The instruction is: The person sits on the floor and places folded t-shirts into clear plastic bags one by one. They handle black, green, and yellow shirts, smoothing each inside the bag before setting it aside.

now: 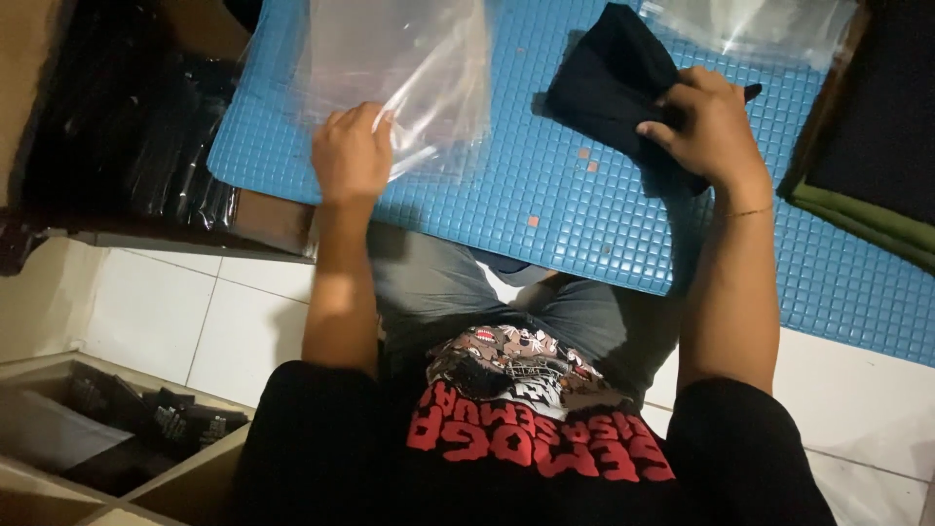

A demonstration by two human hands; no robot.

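Down by the knees sits a cardboard box (185,468) of dark packets. Left hand (349,156) pinches a clear plastic bag (399,68) just past its fingertips; right hand (706,127) grips folded black cloth (609,83) under curled fingers, both on the blue mat (545,205).

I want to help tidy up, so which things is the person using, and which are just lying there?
In use:
- clear bag, held by the left hand
- dark cloth, gripped by the right hand
- blue mat under both

Lying about:
- second clear bag
- green cloth
- black packs
- box
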